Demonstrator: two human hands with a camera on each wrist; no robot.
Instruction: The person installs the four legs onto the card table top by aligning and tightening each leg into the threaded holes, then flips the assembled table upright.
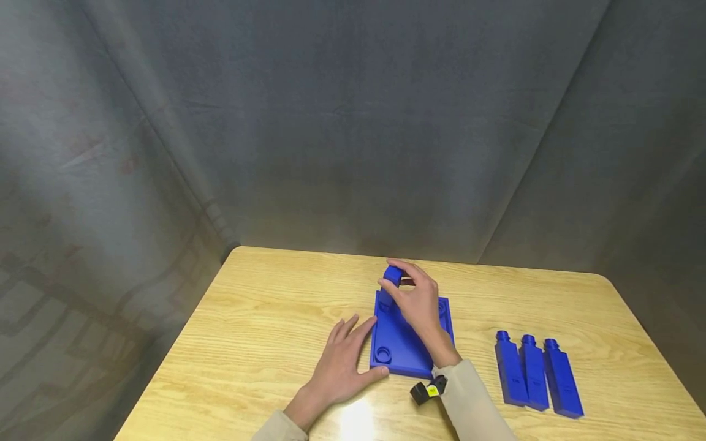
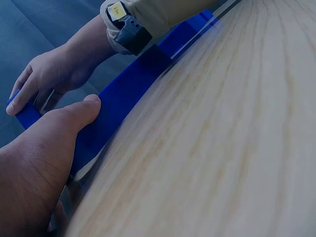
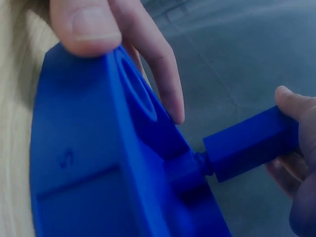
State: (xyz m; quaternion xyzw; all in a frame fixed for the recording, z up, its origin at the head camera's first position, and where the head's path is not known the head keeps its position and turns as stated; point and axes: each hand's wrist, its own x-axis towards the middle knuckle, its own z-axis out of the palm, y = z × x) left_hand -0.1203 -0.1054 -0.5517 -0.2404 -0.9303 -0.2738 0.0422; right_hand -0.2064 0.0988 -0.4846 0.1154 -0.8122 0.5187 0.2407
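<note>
The right hand (image 1: 416,297) pinches a square blue peg (image 1: 391,282), its round neck at a socket of the blue plate (image 1: 399,343). The left hand (image 1: 344,361) rests flat, fingers straight, thumb against the plate's near edge.

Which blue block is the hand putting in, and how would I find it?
Start at the flat blue square base plate in the middle of the wooden table. At its far left corner stands one blue rectangular peg block, pinched by the right hand. Unlike the three matching blue blocks lying side by side to the right, it is upright.
</note>
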